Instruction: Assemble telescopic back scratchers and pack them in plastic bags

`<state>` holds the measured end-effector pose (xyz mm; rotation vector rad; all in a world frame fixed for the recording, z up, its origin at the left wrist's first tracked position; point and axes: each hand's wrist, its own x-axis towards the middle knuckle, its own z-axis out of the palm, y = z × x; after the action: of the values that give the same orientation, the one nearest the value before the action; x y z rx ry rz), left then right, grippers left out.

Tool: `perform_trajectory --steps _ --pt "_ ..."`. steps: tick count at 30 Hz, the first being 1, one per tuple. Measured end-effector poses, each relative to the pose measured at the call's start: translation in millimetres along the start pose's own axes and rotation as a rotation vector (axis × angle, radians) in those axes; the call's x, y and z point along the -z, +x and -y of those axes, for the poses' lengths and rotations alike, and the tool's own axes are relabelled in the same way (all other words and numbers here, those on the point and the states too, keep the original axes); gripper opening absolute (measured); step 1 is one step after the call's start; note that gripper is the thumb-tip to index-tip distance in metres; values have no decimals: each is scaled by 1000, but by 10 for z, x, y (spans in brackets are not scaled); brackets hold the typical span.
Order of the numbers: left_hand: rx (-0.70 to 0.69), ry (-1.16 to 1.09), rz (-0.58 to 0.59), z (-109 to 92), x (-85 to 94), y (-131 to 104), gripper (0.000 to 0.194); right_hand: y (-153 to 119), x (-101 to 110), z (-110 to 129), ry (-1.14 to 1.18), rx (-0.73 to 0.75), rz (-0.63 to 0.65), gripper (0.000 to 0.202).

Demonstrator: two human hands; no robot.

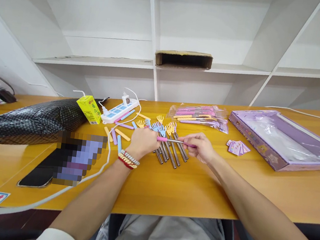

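Between my two hands a back scratcher (174, 140) lies level, with a metal rod and pink-purple ends. My left hand (144, 141), with bracelets at the wrist, is closed around its pink handle. The fingers of my right hand (199, 147) pinch its other end, mostly hidden by them. Just behind and below lie several metal rods with hand-shaped heads (162, 129) in blue, yellow and purple. Left of them are loose coloured handle tubes (119, 144) in yellow, blue and purple.
Behind are bagged back scratchers (198, 116). Rightward lie small cards (237, 147) and a purple box (282, 163). Leftward are a power strip (119, 111), yellow drink carton (89, 110), black bubble-wrap parcel (30, 122) and phone (38, 169); a white cable (103, 165) crosses the table.
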<state>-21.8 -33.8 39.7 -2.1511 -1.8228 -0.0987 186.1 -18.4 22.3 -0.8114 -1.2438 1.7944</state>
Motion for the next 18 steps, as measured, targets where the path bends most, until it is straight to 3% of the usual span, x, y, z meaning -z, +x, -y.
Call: perform_trajectory --steps 5,10,14,18 --pt "-8 -29 -19 -67 -18 -22 34 33 52 -18 -14 39 25 20" --pt "-73 -58 -84 -106 -62 -36 30 94 175 11 -25 14 -46 16" --pt "-203 -149 -183 -85 -93 -29 22 138 226 34 66 -87 -114 16" --pt "-343 -208 -242 -93 -149 -20 27 174 214 17 169 -167 -156 32"
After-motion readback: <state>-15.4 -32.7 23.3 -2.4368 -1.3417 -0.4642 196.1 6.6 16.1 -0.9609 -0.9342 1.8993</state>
